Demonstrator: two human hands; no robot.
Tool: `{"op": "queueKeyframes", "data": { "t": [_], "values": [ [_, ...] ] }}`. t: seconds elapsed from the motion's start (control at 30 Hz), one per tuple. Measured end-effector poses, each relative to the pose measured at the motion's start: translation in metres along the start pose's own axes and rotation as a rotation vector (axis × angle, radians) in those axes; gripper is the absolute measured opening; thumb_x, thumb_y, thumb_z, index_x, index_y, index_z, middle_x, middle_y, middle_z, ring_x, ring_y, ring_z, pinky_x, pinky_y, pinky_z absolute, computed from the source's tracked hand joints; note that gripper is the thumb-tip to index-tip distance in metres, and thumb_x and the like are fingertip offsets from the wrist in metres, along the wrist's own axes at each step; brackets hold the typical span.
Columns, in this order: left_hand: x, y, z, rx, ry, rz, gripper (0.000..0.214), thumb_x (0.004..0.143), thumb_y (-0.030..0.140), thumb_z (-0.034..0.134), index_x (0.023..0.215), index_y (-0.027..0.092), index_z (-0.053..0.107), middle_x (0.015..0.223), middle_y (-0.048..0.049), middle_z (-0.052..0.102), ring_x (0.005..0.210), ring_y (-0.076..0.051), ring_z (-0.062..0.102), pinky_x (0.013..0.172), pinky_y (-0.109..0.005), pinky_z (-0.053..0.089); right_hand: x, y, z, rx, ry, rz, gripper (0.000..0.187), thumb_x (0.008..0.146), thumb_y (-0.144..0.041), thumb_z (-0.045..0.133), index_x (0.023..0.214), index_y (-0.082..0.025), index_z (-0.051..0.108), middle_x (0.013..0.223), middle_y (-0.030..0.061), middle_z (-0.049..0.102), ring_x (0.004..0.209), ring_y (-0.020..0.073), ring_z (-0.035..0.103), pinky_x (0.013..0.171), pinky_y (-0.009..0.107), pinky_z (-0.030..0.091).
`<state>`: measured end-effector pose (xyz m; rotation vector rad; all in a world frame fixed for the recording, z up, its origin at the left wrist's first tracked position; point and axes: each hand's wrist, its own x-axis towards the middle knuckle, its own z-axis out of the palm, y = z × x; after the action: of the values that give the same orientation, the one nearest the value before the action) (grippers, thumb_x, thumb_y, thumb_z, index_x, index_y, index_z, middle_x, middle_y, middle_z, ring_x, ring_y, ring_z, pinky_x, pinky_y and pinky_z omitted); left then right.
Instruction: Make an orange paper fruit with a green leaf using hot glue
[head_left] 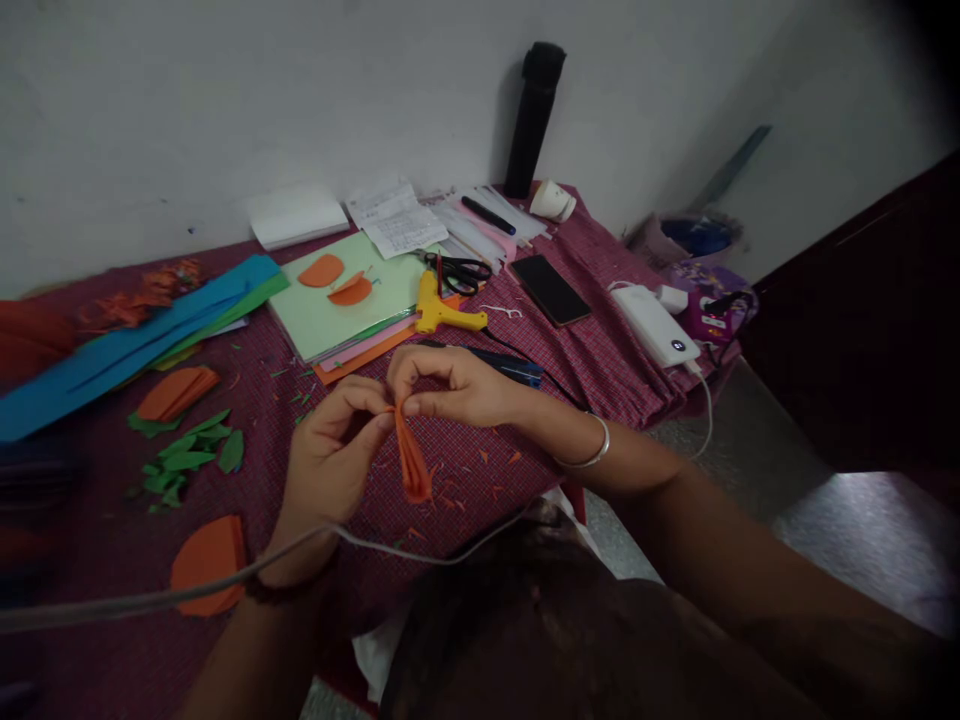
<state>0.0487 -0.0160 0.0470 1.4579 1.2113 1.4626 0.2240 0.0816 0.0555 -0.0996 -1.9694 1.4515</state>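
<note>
Left hand (330,445) and right hand (450,390) pinching folded orange paper (413,465)

Over the near middle of the maroon checked cloth (592,250), the folded orange paper is hanging between the two hands, its narrow gathered end pointing up and its wider pleated end slanting down to the right; the left hand is pinching that narrow end between thumb and forefinger, and the right hand is pinching it from the other side, the fingertips almost meeting; a silver bangle (592,448) is circling the right forearm.

To the near left, a stack of orange cut-outs (206,570) is lying beside the left wrist; farther off, green leaf-shaped pieces (187,458) are lying in a loose heap, and blue paper strips (150,345) are stretching across the far left; beyond the hands, a yellow glue gun (442,308) is resting near black-handled scissors (465,272), and two orange cut-outs (321,270) are lying on a pale green stack of sheets (300,325); to the right, a dark phone (551,290) is lying flat, a white power bank (656,325) is sitting farther right, and a black bottle (534,120) is standing at the far edge by the wall (337,90).
</note>
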Motion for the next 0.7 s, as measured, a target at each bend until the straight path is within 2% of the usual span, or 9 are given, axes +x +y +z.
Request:
{"op": "queueKeyframes", "data": {
  "t": [0.2, 0.4, 0.47, 0.6, 0.7],
  "values": [
    [-0.0002, 0.0119, 0.0, -0.006, -0.021, 0.054, 0.013, 0.09, 0.034, 0.073, 0.084, 0.024, 0.068, 0.087, -0.0013, 0.063, 0.084, -0.016, 0.059, 0.077, -0.029, 0.047, -0.0008, 0.004, -0.0001, 0.071, -0.005, 0.005, 0.029, 0.096, -0.041, 0.067, 0.09, -0.015, 0.055, 0.088, 0.0002, 0.056, 0.081, 0.0108, 0.054, 0.077, 0.026, 0.044],
    [-0.0023, 0.005, 0.0011, -0.054, -0.014, 0.014, 0.015, 0.089, 0.036, 0.074, 0.085, 0.023, 0.069, 0.089, -0.0019, 0.065, 0.084, -0.016, 0.061, 0.077, -0.028, 0.049, 0.0001, 0.0053, -0.0006, 0.073, -0.007, 0.008, 0.032, 0.095, -0.045, 0.066, 0.09, -0.016, 0.054, 0.086, -0.0005, 0.055, 0.079, 0.0105, 0.053, 0.077, 0.027, 0.045],
    [-0.0036, 0.0033, 0.0025, -0.082, 0.043, -0.002, 0.012, 0.089, 0.035, 0.075, 0.089, 0.024, 0.07, 0.092, -0.0016, 0.067, 0.086, -0.015, 0.062, 0.08, -0.027, 0.049, 0.0002, 0.0051, -0.0012, 0.037, 0.0, 0.016, 0.034, 0.095, -0.049, 0.064, 0.09, -0.017, 0.053, 0.086, -0.0001, 0.056, 0.078, 0.0111, 0.053, 0.075, 0.027, 0.046],
    [-0.0036, 0.0086, 0.0039, -0.105, 0.176, -0.056, 0.017, 0.086, 0.038, 0.077, 0.095, 0.025, 0.072, 0.095, -0.0011, 0.07, 0.09, -0.015, 0.064, 0.084, -0.026, 0.05, 0.0007, 0.0017, -0.0029, -0.257, 0.054, -0.064, 0.026, 0.1, -0.041, 0.055, 0.09, -0.018, 0.052, 0.087, 0.0027, 0.058, 0.082, 0.0141, 0.054, 0.079, 0.03, 0.045],
    [-0.0008, 0.0103, 0.0009, -0.141, 0.134, -0.149, 0.026, 0.083, 0.045, 0.078, 0.094, 0.022, 0.073, 0.096, -0.003, 0.07, 0.093, -0.017, 0.064, 0.087, -0.028, 0.051, 0.0011, -0.0021, -0.0023, -0.535, 0.055, -0.186, 0.019, 0.103, -0.028, 0.048, 0.087, -0.019, 0.053, 0.089, 0.0049, 0.06, 0.088, 0.0165, 0.055, 0.085, 0.033, 0.043]
  ]
}}
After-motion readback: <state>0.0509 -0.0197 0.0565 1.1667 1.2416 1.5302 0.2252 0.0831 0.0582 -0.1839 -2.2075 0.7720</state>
